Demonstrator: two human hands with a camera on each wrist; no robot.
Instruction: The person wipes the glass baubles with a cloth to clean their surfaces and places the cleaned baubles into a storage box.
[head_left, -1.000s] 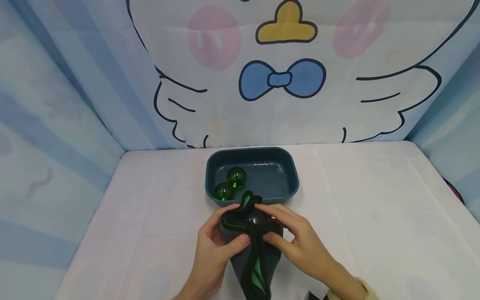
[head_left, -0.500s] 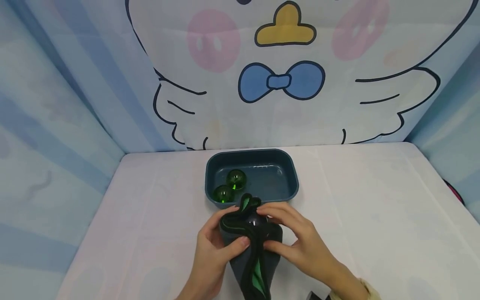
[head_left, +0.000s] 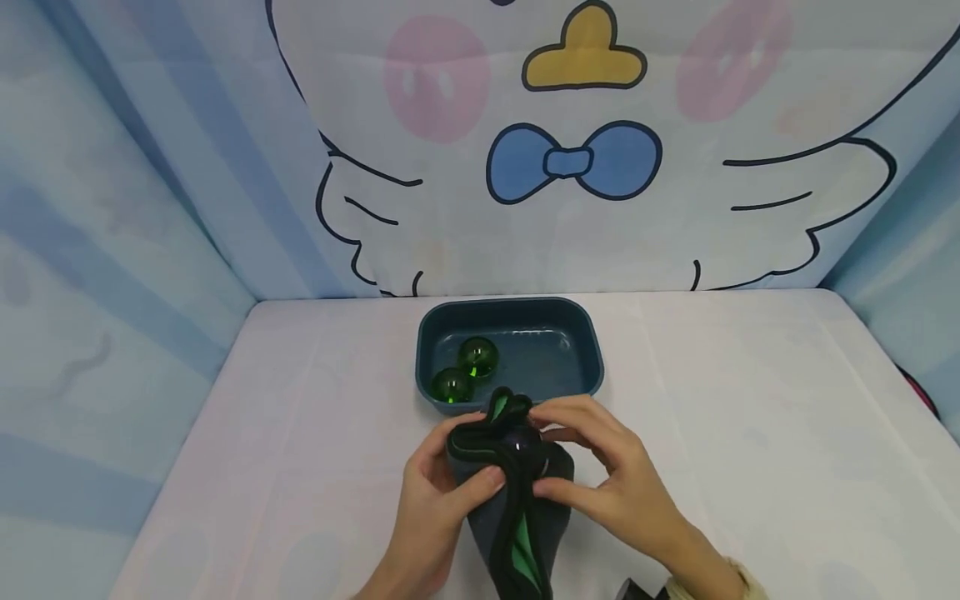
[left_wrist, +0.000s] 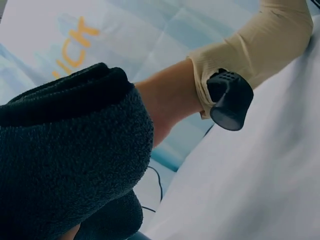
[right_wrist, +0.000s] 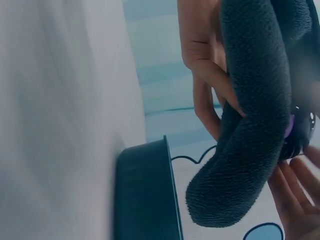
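Note:
My left hand [head_left: 431, 500] grips a dark grey fuzzy cloth pouch [head_left: 480, 508] from its left side, thumb across the front. Black edging and a green lining show along its long slit. In that opening sits a dark glossy ball [head_left: 527, 446], partly covered by the cloth. My right hand [head_left: 607, 467] pinches at the ball, with its thumb below and fingertips above. In the right wrist view the ball [right_wrist: 297, 142] has a purple patch, and fingers [right_wrist: 290, 187] reach its underside. The left wrist view is mostly filled by the pouch [left_wrist: 75, 160].
Just beyond the pouch stands a dark teal tray [head_left: 551, 354] holding two clear green balls, one a green ball [head_left: 477, 357] farther back and one a green ball [head_left: 452, 385] near the front corner. A patterned cloth backdrop [head_left: 570, 242] rises behind the white table [head_left: 720, 433].
The right fingers have lifted a little and shifted right around the ball, spreading farther from the thumb. The left hand keeps its grip on the pouch. The whole head view has drifted slightly.

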